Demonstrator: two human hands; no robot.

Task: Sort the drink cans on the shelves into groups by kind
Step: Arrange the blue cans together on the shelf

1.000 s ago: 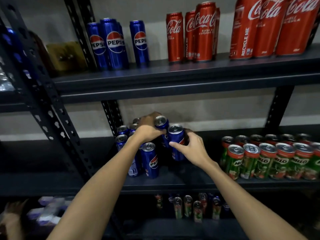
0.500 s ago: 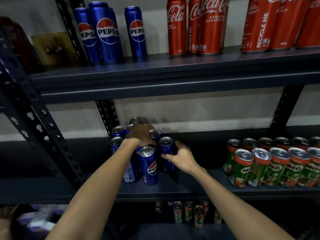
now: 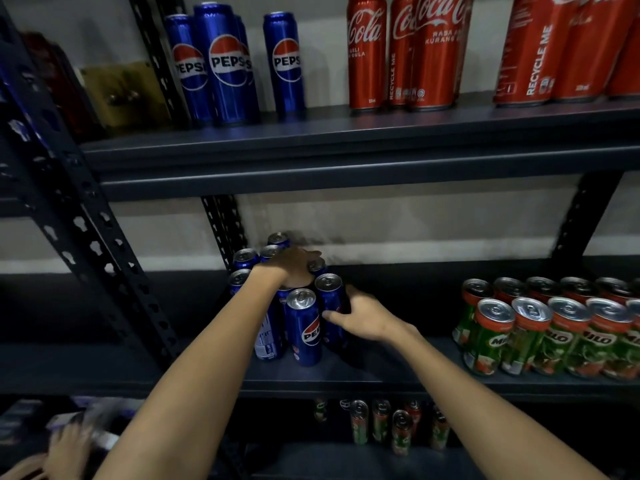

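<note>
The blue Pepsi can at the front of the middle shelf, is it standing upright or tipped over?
Upright. The blue Pepsi can rests on its base on the dark metal shelf, with its silver lid and pull tab facing up.

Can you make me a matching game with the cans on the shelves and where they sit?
Things:
1. Tall red Coca-Cola cans
2. Green-and-red Milo cans
3. Blue Pepsi can with the logo facing out, nearest the hands

Places:
A. Middle shelf, right side
B. Middle shelf, between the left hand and the right hand
C. Top shelf, right side

Pairs: 1-C, 2-A, 3-B
</note>
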